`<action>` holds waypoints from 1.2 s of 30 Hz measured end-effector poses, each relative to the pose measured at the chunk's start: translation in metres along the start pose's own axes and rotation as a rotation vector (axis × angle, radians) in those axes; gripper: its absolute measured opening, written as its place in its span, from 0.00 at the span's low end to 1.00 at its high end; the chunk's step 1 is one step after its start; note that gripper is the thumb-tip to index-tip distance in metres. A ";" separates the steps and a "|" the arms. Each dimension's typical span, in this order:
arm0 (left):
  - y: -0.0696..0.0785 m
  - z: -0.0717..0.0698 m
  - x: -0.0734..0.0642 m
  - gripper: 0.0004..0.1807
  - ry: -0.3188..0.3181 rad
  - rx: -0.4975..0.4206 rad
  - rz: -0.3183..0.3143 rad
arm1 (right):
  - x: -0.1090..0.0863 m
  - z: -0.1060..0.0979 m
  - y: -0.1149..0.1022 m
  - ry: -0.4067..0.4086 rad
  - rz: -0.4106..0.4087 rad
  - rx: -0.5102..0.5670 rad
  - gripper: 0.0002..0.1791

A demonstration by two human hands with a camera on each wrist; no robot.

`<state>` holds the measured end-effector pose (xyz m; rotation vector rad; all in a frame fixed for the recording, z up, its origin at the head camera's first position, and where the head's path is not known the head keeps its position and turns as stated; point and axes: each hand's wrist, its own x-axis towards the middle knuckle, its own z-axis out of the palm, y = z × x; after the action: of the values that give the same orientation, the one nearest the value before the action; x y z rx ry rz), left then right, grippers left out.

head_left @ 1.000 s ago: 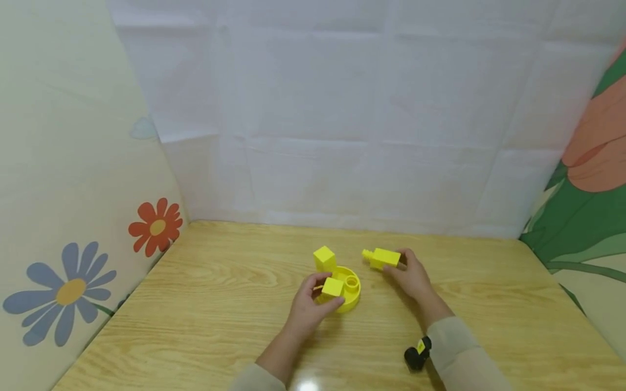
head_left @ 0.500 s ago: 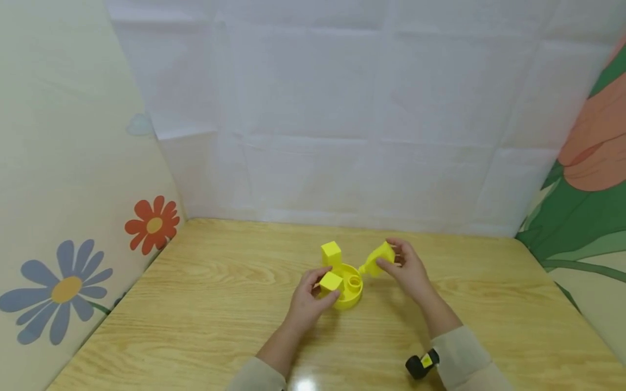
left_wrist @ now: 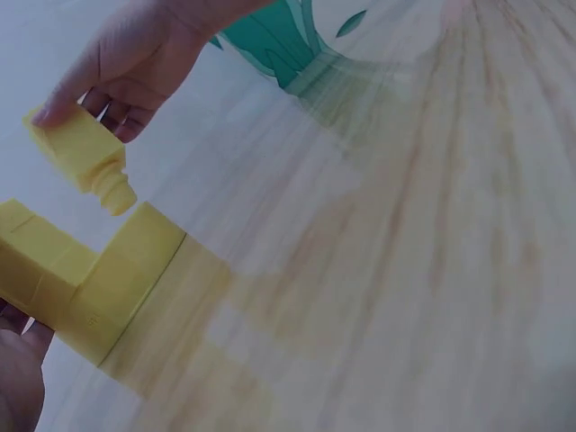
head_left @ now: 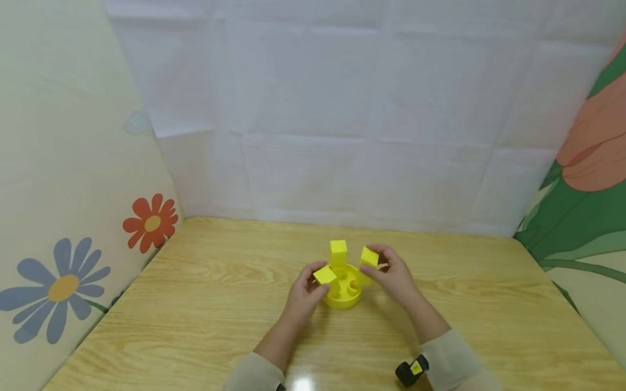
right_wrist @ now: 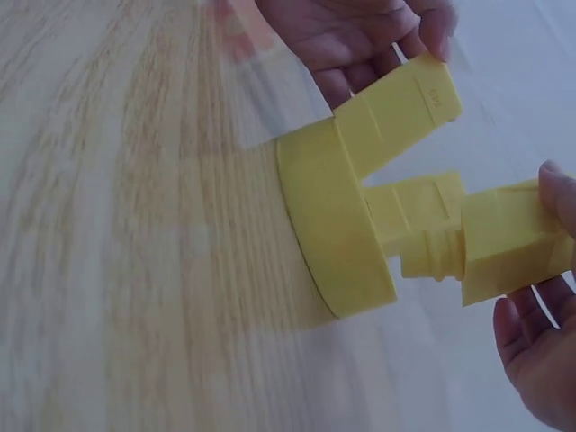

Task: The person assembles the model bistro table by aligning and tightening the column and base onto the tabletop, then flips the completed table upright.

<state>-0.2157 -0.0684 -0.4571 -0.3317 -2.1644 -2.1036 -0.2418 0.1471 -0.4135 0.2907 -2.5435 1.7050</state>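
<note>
A round yellow base (head_left: 342, 304) with a raised rim stands on the table, a ring-shaped socket (head_left: 353, 286) showing inside it. One square yellow block (head_left: 338, 252) rises from its back. At its left side my left hand (head_left: 302, 293) grips a second square block (head_left: 325, 275), which is seated in the base. My right hand (head_left: 397, 274) pinches a third yellow block (head_left: 369, 256) above the right rim. In the left wrist view, this block's threaded stub (left_wrist: 115, 191) points down toward the base, slightly tilted.
The wooden table (head_left: 220, 293) runs back to a white cloth (head_left: 313, 119). Flower-patterned panels stand at the left (head_left: 63, 163) and right (head_left: 592, 217). A black device (head_left: 412, 370) sits at the right sleeve.
My right hand has come left toward the base, and its block has swung from sideways to nearly upright. The base has turned a little, taking both seated blocks with it.
</note>
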 end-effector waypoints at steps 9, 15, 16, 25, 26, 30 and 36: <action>0.000 -0.001 -0.001 0.24 0.017 -0.020 -0.020 | 0.002 0.014 -0.005 -0.022 -0.011 -0.044 0.26; 0.000 -0.001 -0.001 0.25 0.023 -0.040 -0.028 | 0.002 0.018 -0.004 -0.031 -0.004 -0.048 0.25; -0.001 -0.001 -0.001 0.25 0.026 -0.041 -0.032 | 0.002 0.019 -0.004 -0.030 -0.005 -0.049 0.25; -0.003 -0.002 0.000 0.25 0.024 -0.060 -0.044 | 0.002 0.025 0.001 -0.035 -0.007 -0.084 0.25; -0.003 -0.002 -0.001 0.25 0.022 -0.060 -0.042 | 0.002 0.025 0.001 -0.036 -0.006 -0.087 0.25; -0.004 -0.003 0.000 0.25 0.015 -0.062 -0.039 | 0.002 0.027 0.002 -0.031 -0.002 -0.084 0.25; -0.005 -0.003 0.000 0.25 0.013 -0.062 -0.042 | -0.002 0.026 0.002 -0.044 -0.015 -0.082 0.23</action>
<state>-0.2167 -0.0719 -0.4620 -0.2794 -2.1206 -2.1929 -0.2386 0.1242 -0.4253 0.3456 -2.6272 1.6021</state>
